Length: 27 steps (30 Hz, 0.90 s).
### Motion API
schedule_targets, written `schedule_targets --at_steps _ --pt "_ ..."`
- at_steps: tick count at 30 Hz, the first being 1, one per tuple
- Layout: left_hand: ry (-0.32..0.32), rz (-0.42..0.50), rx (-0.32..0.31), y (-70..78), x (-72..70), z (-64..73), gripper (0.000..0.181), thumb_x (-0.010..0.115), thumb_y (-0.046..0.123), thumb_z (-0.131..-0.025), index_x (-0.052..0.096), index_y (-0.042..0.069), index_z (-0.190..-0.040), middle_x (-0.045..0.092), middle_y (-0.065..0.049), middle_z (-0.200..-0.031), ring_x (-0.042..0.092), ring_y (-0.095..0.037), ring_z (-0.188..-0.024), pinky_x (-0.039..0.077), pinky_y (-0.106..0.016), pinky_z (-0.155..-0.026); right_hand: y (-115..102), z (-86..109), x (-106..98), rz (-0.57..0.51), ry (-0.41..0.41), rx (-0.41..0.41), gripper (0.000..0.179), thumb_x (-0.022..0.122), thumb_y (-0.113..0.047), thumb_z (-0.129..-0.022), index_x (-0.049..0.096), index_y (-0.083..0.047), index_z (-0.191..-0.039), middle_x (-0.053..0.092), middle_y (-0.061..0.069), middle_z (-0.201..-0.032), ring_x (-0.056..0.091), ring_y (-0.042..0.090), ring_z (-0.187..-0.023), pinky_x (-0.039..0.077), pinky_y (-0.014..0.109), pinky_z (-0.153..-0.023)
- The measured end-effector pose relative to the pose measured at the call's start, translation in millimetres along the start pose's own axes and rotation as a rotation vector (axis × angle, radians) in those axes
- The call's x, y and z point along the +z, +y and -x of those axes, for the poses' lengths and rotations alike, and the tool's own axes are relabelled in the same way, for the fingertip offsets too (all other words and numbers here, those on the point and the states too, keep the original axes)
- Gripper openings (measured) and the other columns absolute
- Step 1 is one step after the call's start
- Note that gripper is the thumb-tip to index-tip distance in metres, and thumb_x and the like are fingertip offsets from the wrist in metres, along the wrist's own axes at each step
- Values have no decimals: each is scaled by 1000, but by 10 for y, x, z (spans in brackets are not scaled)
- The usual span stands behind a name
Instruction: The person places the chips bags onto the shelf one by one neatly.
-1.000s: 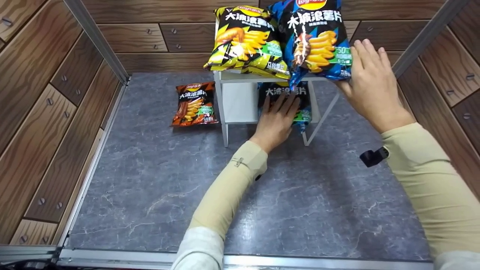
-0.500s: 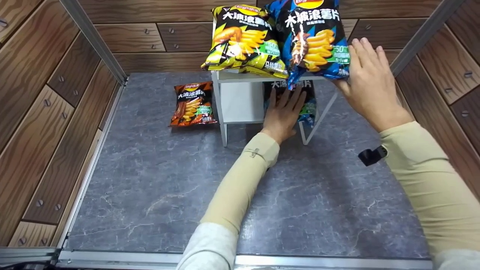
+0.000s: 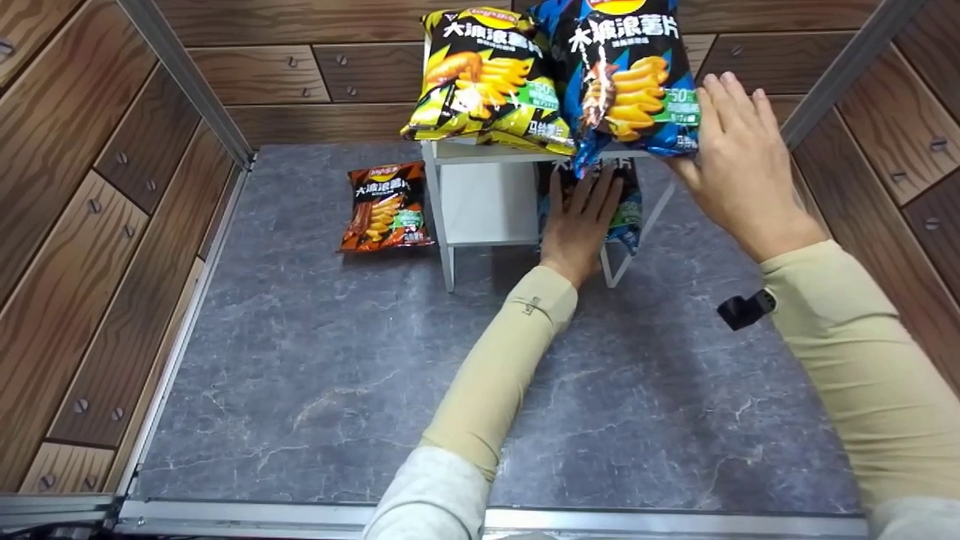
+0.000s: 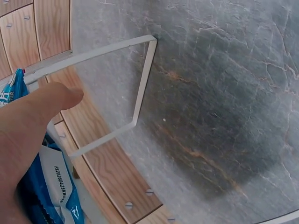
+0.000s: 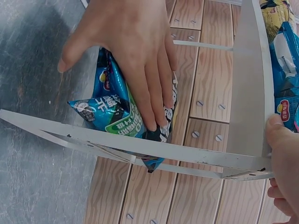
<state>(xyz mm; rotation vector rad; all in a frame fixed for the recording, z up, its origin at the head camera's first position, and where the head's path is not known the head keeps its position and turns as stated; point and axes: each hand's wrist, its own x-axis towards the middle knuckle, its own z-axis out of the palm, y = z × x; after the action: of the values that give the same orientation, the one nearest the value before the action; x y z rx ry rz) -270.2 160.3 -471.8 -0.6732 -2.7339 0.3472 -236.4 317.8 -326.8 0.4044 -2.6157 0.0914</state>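
My left hand (image 3: 581, 229) lies flat with straight fingers on a blue chip bag (image 3: 631, 214) on the rack's lower shelf. That bag overhangs the shelf's right side, and the hand hides part of its front. In the right wrist view the left fingers press on the bag's printed face (image 5: 112, 109). Up top, my right hand (image 3: 746, 169) stands with extended fingers beside another blue chip bag (image 3: 637, 86). Its thumb (image 5: 278, 130) touches the edge of the white rack's top board (image 5: 250, 88). A yellow chip bag (image 3: 487, 82) sits left of the upper blue one.
Left of the white rack (image 3: 491, 202), an orange chip bag (image 3: 386, 206) lies on the grey marbled floor (image 3: 315, 360). Wood-patterned walls (image 3: 270, 124) close in the back and sides. A metal rail (image 3: 300, 514) runs along the front.
My left hand has slid to the right along the lower shelf, and the lower blue chip bag has shifted right with it. My right hand has stayed by the upper bag.
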Motion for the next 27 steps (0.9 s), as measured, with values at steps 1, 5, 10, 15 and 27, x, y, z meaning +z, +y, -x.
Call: schedule_targets --at_steps 1,5,10,15,27 --pt "2 0 -4 13 0 -4 118 69 66 -79 -2 18 -161 -2 -5 -169 7 -25 -156 11 -63 -123 2 4 0 -1 4 -1 74 63 -36 -97 35 8 -149 34 24 -158 26 36 -150 15 51 -126" --pt "36 0 -16 43 13 -16 102 65 52 -89 1 18 -161 1 -4 -169 7 -25 -156 14 -62 -123 6 8 -2 -2 0 3 74 63 -35 -97 34 8 -149 33 23 -158 25 35 -151 15 51 -126" --pt "95 24 -20 34 33 -31 98 67 50 -89 8 18 -161 8 -4 -169 14 -24 -155 18 -61 -122 4 2 -8 0 -17 14 75 62 -36 -97 32 7 -151 31 23 -159 23 35 -152 13 51 -126" --pt "106 48 -15 13 44 -33 101 68 52 -87 9 17 -161 10 -4 -169 16 -24 -155 18 -61 -122 -1 -9 -10 2 -42 27 76 61 -36 -98 29 8 -152 28 23 -160 20 35 -153 10 51 -126" --pt "77 397 68 -129 -21 -7 112 71 57 -83 1 17 -161 1 -6 -169 11 -24 -155 13 -58 -124 -5 -4 -4 6 -65 43 77 60 -37 -98 27 7 -152 26 22 -161 19 34 -153 9 52 -126"
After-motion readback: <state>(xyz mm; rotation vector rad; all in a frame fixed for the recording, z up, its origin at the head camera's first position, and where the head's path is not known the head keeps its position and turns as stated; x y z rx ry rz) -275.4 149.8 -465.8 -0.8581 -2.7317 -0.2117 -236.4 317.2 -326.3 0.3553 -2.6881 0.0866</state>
